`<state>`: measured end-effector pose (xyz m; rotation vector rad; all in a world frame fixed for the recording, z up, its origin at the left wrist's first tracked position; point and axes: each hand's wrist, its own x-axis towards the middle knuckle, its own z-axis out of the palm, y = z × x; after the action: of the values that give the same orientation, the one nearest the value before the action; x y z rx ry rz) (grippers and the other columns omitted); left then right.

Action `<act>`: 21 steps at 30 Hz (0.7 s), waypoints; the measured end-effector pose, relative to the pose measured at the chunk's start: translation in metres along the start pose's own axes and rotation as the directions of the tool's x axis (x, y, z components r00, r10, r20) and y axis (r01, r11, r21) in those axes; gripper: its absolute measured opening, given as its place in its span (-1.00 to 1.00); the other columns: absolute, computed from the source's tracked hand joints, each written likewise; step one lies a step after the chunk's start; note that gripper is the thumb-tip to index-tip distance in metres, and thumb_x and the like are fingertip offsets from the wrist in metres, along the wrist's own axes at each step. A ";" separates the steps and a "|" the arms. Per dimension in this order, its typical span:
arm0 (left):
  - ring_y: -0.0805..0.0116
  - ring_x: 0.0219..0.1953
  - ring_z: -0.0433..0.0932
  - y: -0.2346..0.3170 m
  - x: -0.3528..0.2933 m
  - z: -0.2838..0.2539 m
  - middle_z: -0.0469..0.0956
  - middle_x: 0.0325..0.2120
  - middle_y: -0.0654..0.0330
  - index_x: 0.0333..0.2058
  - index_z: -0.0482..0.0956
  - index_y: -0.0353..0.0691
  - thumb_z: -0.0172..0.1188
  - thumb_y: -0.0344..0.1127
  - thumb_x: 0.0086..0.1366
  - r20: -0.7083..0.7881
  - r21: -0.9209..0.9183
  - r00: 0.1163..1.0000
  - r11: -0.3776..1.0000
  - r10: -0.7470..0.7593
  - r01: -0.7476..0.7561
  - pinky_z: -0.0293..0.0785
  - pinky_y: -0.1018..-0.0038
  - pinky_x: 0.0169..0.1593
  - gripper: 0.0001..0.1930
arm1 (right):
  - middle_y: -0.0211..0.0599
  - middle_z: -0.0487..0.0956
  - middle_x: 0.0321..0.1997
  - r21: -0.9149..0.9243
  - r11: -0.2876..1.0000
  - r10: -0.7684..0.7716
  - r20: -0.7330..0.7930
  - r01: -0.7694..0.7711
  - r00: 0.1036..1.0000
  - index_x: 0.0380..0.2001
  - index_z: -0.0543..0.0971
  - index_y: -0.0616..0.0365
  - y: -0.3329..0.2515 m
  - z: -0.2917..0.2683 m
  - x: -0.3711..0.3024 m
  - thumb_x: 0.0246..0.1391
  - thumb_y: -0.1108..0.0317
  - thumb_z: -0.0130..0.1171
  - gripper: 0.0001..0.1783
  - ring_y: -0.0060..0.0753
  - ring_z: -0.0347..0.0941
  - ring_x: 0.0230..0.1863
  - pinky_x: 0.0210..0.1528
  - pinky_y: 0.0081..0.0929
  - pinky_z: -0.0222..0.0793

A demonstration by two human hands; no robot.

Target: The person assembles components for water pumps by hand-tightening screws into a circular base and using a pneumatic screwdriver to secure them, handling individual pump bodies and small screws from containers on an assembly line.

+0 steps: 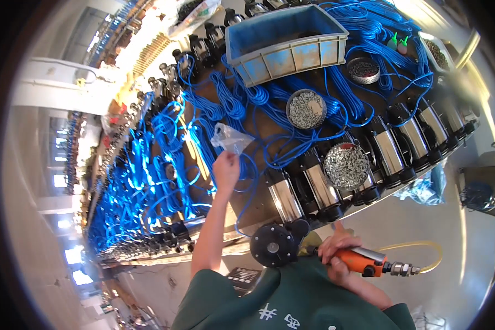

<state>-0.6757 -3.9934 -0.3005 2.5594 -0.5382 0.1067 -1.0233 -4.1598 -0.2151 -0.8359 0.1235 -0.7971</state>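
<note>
My left hand (226,169) reaches over the table with its fingers pinched on a clear plastic bag (231,138). The bag hangs crumpled above bundles of blue cable. My right hand (336,248), held close to my body, wraps round an orange air screwdriver (360,262). A yellow hose (437,247) loops away from its metal fitting. Between my arms, at the table's front edge, is a round black pump end (273,246) with screws round its rim. Right of it stands a row of steel-and-black pumps (283,197), and a round tin of small metal screws (346,166) sits on them.
A blue-grey plastic crate (289,58) stands at the back. Two more round tins, a silver one of small parts (306,109) and a dark one (363,70), rest among coiled blue cables (225,96). Two small bottles (397,43) are at the far right. More pumps line the left edge.
</note>
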 end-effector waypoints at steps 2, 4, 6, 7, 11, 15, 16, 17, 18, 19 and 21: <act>0.26 -0.41 0.62 -0.029 -0.051 -0.024 0.63 -0.47 0.07 -0.32 0.59 -0.31 0.19 -0.34 0.22 0.007 -0.086 0.990 0.986 -0.142 0.142 0.50 0.40 -0.34 -0.85 | -0.28 0.41 -0.45 -0.046 0.999 0.005 -0.052 -0.008 0.999 -0.13 0.33 0.14 -0.003 0.009 0.007 0.00 0.40 0.10 -0.67 -0.44 0.35 -0.55 -0.37 -0.40 0.41; 0.34 -0.43 0.61 -0.036 -0.111 -0.052 0.63 -0.46 0.12 -0.34 0.59 -0.29 0.19 -0.37 0.23 -0.083 -0.139 0.946 0.944 -0.312 0.299 0.50 0.47 -0.35 -0.89 | -0.31 0.40 -0.44 -0.059 0.998 -0.020 -0.110 0.014 0.994 -0.14 0.34 0.12 -0.008 0.022 0.014 -0.03 0.39 0.12 -0.66 -0.45 0.32 -0.53 -0.37 -0.43 0.37; 0.29 -0.43 0.60 -0.039 -0.182 -0.062 0.59 -0.45 0.07 -0.29 0.56 -0.29 0.16 -0.37 0.21 -0.359 -0.224 0.881 0.945 -0.308 0.240 0.47 0.46 -0.47 -0.86 | -0.36 0.38 -0.42 -0.025 1.000 0.003 -0.118 -0.006 0.993 -0.15 0.36 0.10 -0.014 0.034 0.016 -0.08 0.38 0.13 -0.64 -0.46 0.30 -0.50 -0.37 -0.44 0.31; 0.30 -0.42 0.57 -0.041 -0.221 -0.063 0.58 -0.45 0.10 -0.29 0.55 -0.28 0.16 -0.40 0.22 -0.362 -0.220 0.853 0.924 -0.375 0.313 0.46 0.45 -0.42 -0.88 | -0.39 0.37 -0.42 -0.019 1.000 0.019 -0.118 -0.022 0.993 -0.16 0.37 0.09 -0.016 0.035 0.013 -0.11 0.39 0.13 -0.63 -0.47 0.29 -0.49 -0.38 -0.45 0.28; 0.26 -0.34 0.43 -0.055 -0.390 -0.086 0.47 -0.39 0.18 -0.28 0.46 -0.23 0.13 -0.47 0.19 -0.367 -0.222 0.659 0.750 -0.657 0.623 0.36 0.33 -0.22 -0.89 | -0.42 0.35 -0.40 0.080 0.987 0.143 -0.072 -0.137 0.987 -0.17 0.38 0.09 -0.021 0.037 0.007 -0.11 0.38 0.12 -0.64 -0.50 0.28 -0.47 -0.37 -0.46 0.24; 0.18 -0.37 0.46 -0.183 -0.648 -0.009 0.50 -0.44 0.14 -0.33 0.49 -0.25 0.14 -0.44 0.06 -0.464 -0.369 0.176 0.370 -0.868 0.853 0.39 0.29 -0.25 -0.85 | -0.43 0.37 -0.40 0.027 0.959 0.279 0.095 -0.282 0.956 -0.18 0.38 0.09 0.006 0.077 -0.014 -0.09 0.36 0.12 -0.67 -0.50 0.30 -0.46 -0.35 -0.46 0.26; 0.08 -0.35 0.48 -0.214 -0.697 -0.009 0.50 -0.45 0.03 -0.34 0.49 -0.29 0.14 -0.40 0.06 -0.394 -0.338 -0.014 0.130 -0.919 0.932 0.40 0.24 -0.25 -0.84 | -0.43 0.37 -0.40 0.005 0.949 0.312 0.135 -0.315 0.940 -0.19 0.38 0.09 0.018 0.090 -0.023 -0.08 0.36 0.12 -0.68 -0.50 0.30 -0.46 -0.34 -0.46 0.26; -0.03 -0.34 0.51 -0.241 -0.740 -0.008 0.51 -0.46 -0.08 -0.35 0.49 -0.33 0.14 -0.36 0.07 -0.316 -0.292 -0.206 -0.112 -0.926 0.950 0.42 0.19 -0.24 -0.82 | -0.43 0.37 -0.40 -0.020 0.940 0.340 0.178 -0.342 0.924 -0.19 0.38 0.08 0.029 0.101 -0.035 -0.08 0.36 0.12 -0.68 -0.50 0.31 -0.45 -0.34 -0.47 0.27; -0.06 -0.36 0.54 -0.255 -0.759 -0.031 0.54 -0.46 -0.10 -0.40 0.51 -0.32 0.14 -0.35 0.05 -0.277 -0.293 -0.282 -0.199 -0.919 0.935 0.44 0.16 -0.25 -0.83 | -0.43 0.37 -0.40 -0.057 0.931 0.363 0.225 -0.360 0.904 -0.20 0.38 0.08 0.042 0.112 -0.052 -0.07 0.35 0.12 -0.69 -0.50 0.31 -0.45 -0.33 -0.47 0.27; -0.09 -0.37 0.57 -0.272 -0.767 -0.066 0.57 -0.47 -0.13 -0.44 0.53 -0.32 0.14 -0.34 0.03 -0.234 -0.279 -0.345 -0.277 -0.909 0.919 0.46 0.13 -0.26 -0.84 | -0.43 0.38 -0.40 -0.096 0.922 0.386 0.258 -0.374 0.886 -0.20 0.38 0.08 0.056 0.125 -0.068 -0.07 0.35 0.12 -0.70 -0.49 0.32 -0.45 -0.33 -0.47 0.28; -0.11 -0.36 0.60 -0.345 -0.833 -0.083 0.60 -0.46 -0.14 -0.50 0.54 -0.33 0.12 -0.30 0.05 -0.296 -0.218 -0.362 -0.306 -0.884 0.927 0.49 0.13 -0.22 -0.82 | -0.43 0.38 -0.40 -0.183 0.898 0.439 0.302 -0.400 0.846 -0.21 0.38 0.08 0.083 0.152 -0.108 -0.05 0.34 0.12 -0.71 -0.49 0.33 -0.45 -0.32 -0.47 0.29</act>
<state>-1.3012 -3.3847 -0.5403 2.0019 1.9981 -0.0212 -0.9912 -3.9595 -0.1911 -0.9975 0.0439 -0.2248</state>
